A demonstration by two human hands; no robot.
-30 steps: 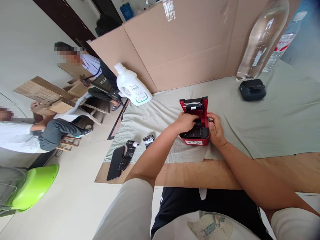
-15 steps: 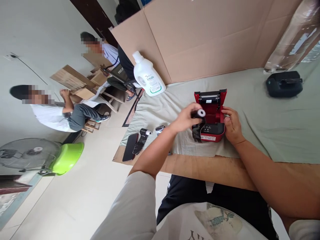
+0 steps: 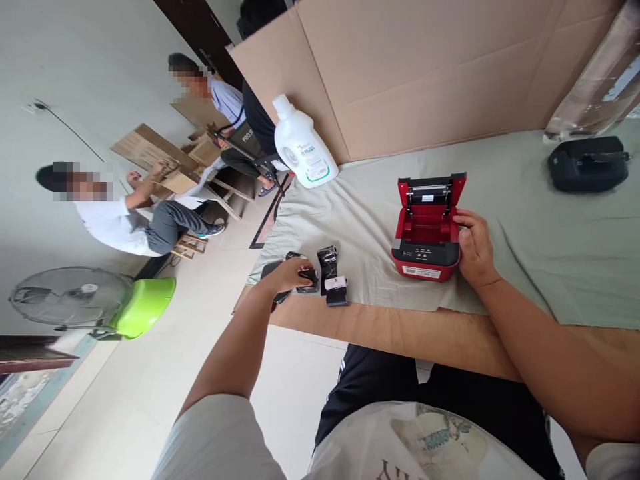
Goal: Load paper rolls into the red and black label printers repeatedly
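Observation:
A red and black label printer [image 3: 427,255] stands on the cloth with its lid raised and its red inner bay showing. My right hand [image 3: 477,250] holds it by its right side, fingers behind and thumb in front. Over at the left of the table, my left hand [image 3: 287,279] is closed on a small black roll [image 3: 308,283], low at the cloth. Right beside it lie a black roll with its strip partly unwound [image 3: 328,259] and another with a pale core [image 3: 337,291]. A dark phone and one more black roll are partly hidden under my left hand.
A white detergent bottle [image 3: 306,150] stands at the table's back left, before a cardboard panel [image 3: 430,73]. A black case [image 3: 589,165] lies at the far right. Two people sit at the left near cardboard boxes, with a fan [image 3: 73,303] and a green tub [image 3: 147,310] on that side.
My left hand has carried the black roll from above the printer leftward and down to the other rolls. My right hand stays on the printer.

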